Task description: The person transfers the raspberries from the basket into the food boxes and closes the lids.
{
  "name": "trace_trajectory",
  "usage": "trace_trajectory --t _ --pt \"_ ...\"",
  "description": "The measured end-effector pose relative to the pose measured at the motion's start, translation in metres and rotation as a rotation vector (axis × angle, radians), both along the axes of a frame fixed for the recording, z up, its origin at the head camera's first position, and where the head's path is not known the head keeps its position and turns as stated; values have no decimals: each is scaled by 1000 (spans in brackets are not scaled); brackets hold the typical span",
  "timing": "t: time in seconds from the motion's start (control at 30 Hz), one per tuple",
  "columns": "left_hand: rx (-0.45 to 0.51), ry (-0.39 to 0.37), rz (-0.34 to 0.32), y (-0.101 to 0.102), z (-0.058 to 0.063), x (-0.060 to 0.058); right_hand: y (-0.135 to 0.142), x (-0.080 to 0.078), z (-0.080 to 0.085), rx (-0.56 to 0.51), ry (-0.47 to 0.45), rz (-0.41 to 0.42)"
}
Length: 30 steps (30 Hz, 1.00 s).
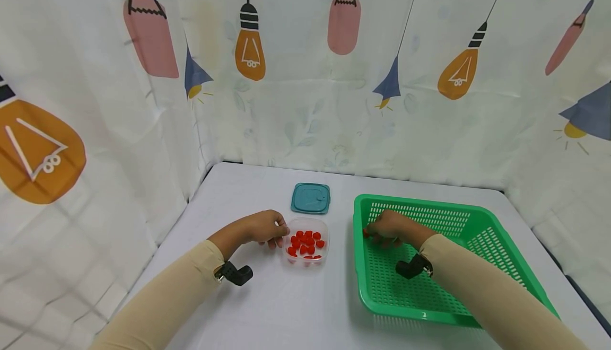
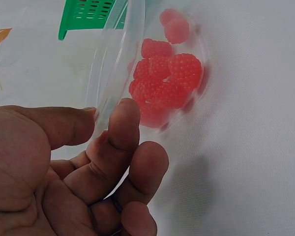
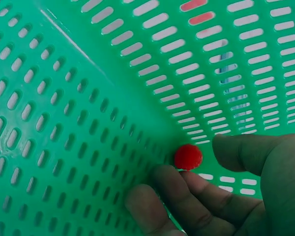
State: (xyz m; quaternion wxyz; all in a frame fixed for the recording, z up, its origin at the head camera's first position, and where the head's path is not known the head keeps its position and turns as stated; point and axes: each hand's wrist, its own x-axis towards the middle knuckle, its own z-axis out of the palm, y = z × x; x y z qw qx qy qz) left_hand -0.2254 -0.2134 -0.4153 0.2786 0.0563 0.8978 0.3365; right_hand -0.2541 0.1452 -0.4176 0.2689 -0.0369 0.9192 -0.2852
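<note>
A clear plastic container [image 1: 305, 222] with several red raspberries [image 2: 162, 78] inside stands on the table. My left hand [image 1: 269, 229] pinches its near-left rim; in the left wrist view the rim passes between thumb and index finger. My right hand [image 1: 389, 228] is down inside a green basket [image 1: 420, 315], by its left wall. A single raspberry [image 3: 188, 157] lies in the basket corner, right at the right hand's fingertips. In the right wrist view the thumb stands a little apart from that raspberry, and the fingers are loosely bent.
A teal lid [image 1: 310, 198] lies flat behind the container. The white-covered table [image 1: 267, 297] is bordered by printed curtains [image 1: 305, 106] at the back and sides. The basket's raised, slotted walls surround the right hand.
</note>
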Motion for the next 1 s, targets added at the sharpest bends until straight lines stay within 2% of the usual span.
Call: trace_trajectory --t 0.3,0.67,1.0 --pt "-2 -4 -2 0 0 0 -4 4 -2 -6 17 -22" --pt "-2 -4 0 0 0 0 -5 11 0 55 92 23" --pt "-7 1 -1 0 0 0 0 5 3 5 23 -22"
